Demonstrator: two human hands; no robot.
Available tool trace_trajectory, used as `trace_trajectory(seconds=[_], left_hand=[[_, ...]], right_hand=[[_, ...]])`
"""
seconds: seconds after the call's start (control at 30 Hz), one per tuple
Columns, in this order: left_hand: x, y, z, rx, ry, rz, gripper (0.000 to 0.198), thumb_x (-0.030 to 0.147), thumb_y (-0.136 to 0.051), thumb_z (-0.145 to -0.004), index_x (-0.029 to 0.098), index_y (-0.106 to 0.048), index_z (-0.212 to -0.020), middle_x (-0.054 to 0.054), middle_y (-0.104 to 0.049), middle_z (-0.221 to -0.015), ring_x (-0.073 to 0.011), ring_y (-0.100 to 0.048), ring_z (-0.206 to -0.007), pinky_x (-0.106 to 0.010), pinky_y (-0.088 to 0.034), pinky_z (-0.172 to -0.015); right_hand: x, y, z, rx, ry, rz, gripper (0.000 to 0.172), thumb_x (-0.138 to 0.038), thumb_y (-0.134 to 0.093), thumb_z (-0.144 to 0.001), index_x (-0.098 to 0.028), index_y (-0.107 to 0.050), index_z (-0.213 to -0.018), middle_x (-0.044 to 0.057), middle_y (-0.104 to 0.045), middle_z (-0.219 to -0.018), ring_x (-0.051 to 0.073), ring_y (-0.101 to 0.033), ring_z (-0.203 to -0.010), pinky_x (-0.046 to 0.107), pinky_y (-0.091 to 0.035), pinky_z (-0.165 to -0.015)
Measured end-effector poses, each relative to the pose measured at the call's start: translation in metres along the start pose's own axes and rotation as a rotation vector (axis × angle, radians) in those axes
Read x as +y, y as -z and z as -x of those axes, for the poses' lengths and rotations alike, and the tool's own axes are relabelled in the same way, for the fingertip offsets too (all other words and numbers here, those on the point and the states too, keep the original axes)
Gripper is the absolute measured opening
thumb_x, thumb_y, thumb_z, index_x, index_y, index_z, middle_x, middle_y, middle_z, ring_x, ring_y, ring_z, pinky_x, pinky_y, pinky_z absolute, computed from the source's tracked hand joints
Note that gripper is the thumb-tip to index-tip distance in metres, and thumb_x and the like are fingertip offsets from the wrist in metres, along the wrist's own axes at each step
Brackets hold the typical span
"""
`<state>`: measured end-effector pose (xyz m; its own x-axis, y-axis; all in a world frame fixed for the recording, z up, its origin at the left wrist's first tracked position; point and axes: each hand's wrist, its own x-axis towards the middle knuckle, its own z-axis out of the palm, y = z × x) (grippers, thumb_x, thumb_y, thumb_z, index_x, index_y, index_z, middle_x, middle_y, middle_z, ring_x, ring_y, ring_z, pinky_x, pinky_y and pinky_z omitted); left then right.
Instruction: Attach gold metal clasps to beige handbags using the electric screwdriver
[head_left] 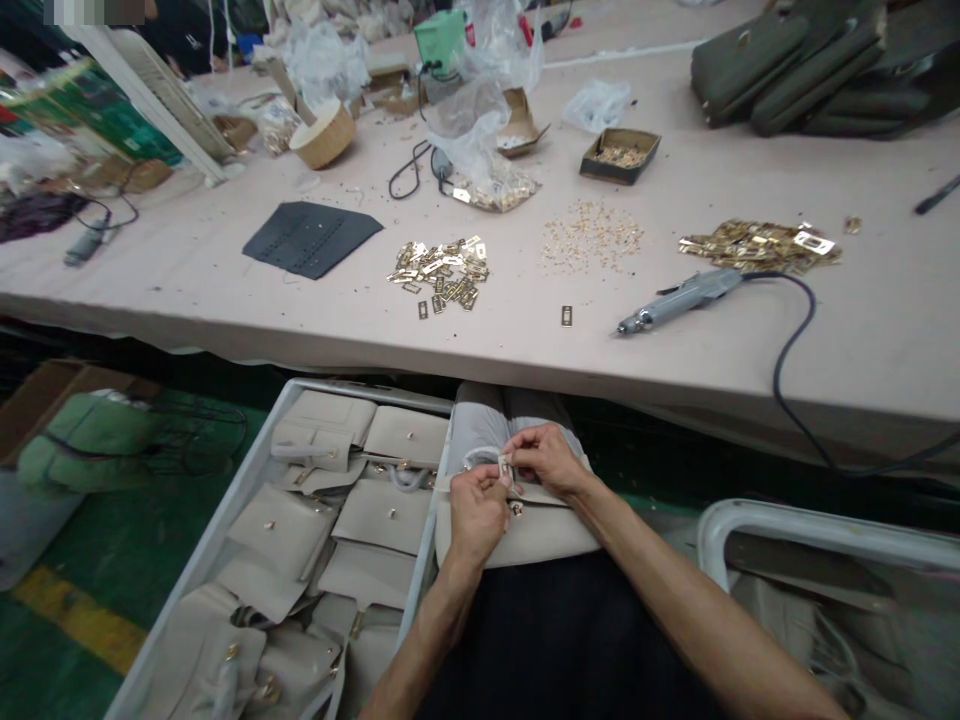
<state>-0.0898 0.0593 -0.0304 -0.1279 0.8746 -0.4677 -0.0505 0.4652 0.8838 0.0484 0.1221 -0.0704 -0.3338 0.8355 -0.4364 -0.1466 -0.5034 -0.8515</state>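
A beige handbag [480, 545] lies across my lap, with a small gold turn-lock [516, 509] on its front. My left hand [478, 508] pinches the lower left side of a small beige strap tab [505, 468] on this bag. From the right, my right hand [546, 460] pinches the upper end of the same tab, its fingers closed. The tab seems to have a slot in it, but my fingertips partly cover it. Ahead on the table, a grey electric screwdriver [679, 302] lies beside a single rectangular metal plate [567, 316].
A crate [289, 400] of beige bags stands at my left, another bin [750, 515] at my right. The table [337, 325] bears gold plate piles [442, 270] [757, 246], scattered small screws [592, 238], a black sheet [311, 238] and dark bags [810, 75]. The screwdriver's cord hangs over the edge.
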Motion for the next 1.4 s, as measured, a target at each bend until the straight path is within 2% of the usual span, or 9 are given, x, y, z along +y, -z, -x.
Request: trace_trajectory(seconds=[0.17, 0.33, 0.43, 0.63, 0.8, 1.0, 1.17, 1.4], left_hand=[[-0.013, -0.008, -0.006, 0.060, 0.043, 0.030, 0.026, 0.036, -0.075, -0.073, 0.011, -0.071, -0.080, -0.010, -0.075, -0.067, -0.0068, -0.042, -0.029, -0.020, -0.028, -0.030], [-0.020, -0.012, -0.014, 0.057, 0.051, -0.010, 0.022, 0.033, -0.072, -0.073, 0.011, -0.072, -0.080, -0.009, -0.075, -0.067, -0.0073, -0.045, -0.031, -0.020, -0.033, -0.033], [-0.022, -0.012, -0.017, 0.057, 0.080, -0.001, 0.023, 0.032, -0.072, -0.072, 0.011, -0.072, -0.080, -0.008, -0.074, -0.065, -0.0073, -0.044, -0.030, -0.020, -0.032, -0.032], [-0.027, -0.011, -0.025, 0.079, 0.096, 0.003, 0.022, 0.031, -0.073, -0.072, 0.010, -0.073, -0.079, -0.009, -0.074, -0.066, -0.0071, -0.045, -0.031, -0.020, -0.033, -0.033], [-0.031, -0.009, -0.027, 0.083, 0.089, -0.032, 0.021, 0.025, -0.071, -0.072, 0.009, -0.074, -0.085, -0.010, -0.077, -0.068, -0.0076, -0.047, -0.032, -0.020, -0.035, -0.035], [-0.030, -0.009, -0.027, 0.082, 0.099, -0.021, 0.018, 0.025, -0.071, -0.073, 0.011, -0.074, -0.084, -0.010, -0.077, -0.069, -0.0082, -0.047, -0.033, -0.021, -0.035, -0.036], [-0.030, -0.009, -0.027, 0.082, 0.103, -0.014, 0.018, 0.025, -0.070, -0.074, 0.011, -0.074, -0.084, -0.009, -0.077, -0.069, -0.0080, -0.047, -0.034, -0.020, -0.036, -0.037], [-0.035, -0.007, -0.028, 0.084, 0.120, -0.020, 0.016, 0.024, -0.070, -0.072, 0.012, -0.074, -0.082, -0.008, -0.076, -0.068, -0.0100, -0.052, -0.038, -0.021, -0.040, -0.039]], right_hand=[[0.006, 0.007, -0.004, -0.056, -0.062, 0.018, 0.020, -0.033, -0.080, -0.067, -0.015, -0.075, -0.073, 0.002, -0.064, -0.058, 0.009, -0.046, -0.042, 0.021, -0.030, -0.041], [0.011, 0.013, -0.013, -0.096, -0.007, 0.142, 0.023, -0.036, -0.079, -0.072, -0.015, -0.072, -0.073, 0.002, -0.066, -0.061, 0.011, -0.054, -0.048, 0.021, -0.036, -0.045], [0.014, 0.013, -0.016, -0.073, -0.006, 0.217, 0.020, -0.033, -0.076, -0.073, -0.014, -0.070, -0.073, 0.001, -0.064, -0.058, 0.010, -0.052, -0.045, 0.020, -0.034, -0.043], [0.020, 0.018, -0.017, -0.133, -0.031, 0.155, 0.024, -0.036, -0.076, -0.076, -0.013, -0.073, -0.083, 0.003, -0.068, -0.064, 0.010, -0.052, -0.045, 0.020, -0.034, -0.042], [0.022, 0.021, -0.017, -0.094, -0.051, 0.126, 0.027, -0.034, -0.080, -0.070, -0.013, -0.074, -0.085, 0.003, -0.068, -0.064, 0.011, -0.054, -0.049, 0.020, -0.037, -0.045], [0.020, 0.021, -0.017, -0.102, -0.069, 0.102, 0.029, -0.037, -0.082, -0.067, -0.014, -0.075, -0.085, -0.001, -0.064, -0.061, 0.009, -0.048, -0.047, 0.020, -0.033, -0.045], [0.019, 0.020, -0.017, -0.101, -0.067, 0.092, 0.030, -0.035, -0.083, -0.065, -0.014, -0.076, -0.085, 0.000, -0.066, -0.064, 0.009, -0.048, -0.048, 0.020, -0.033, -0.045], [0.020, 0.009, -0.019, -0.006, -0.083, 0.096, 0.019, -0.027, -0.078, -0.061, -0.015, -0.073, -0.073, -0.002, -0.059, -0.052, 0.009, -0.046, -0.042, 0.021, -0.030, -0.041]])
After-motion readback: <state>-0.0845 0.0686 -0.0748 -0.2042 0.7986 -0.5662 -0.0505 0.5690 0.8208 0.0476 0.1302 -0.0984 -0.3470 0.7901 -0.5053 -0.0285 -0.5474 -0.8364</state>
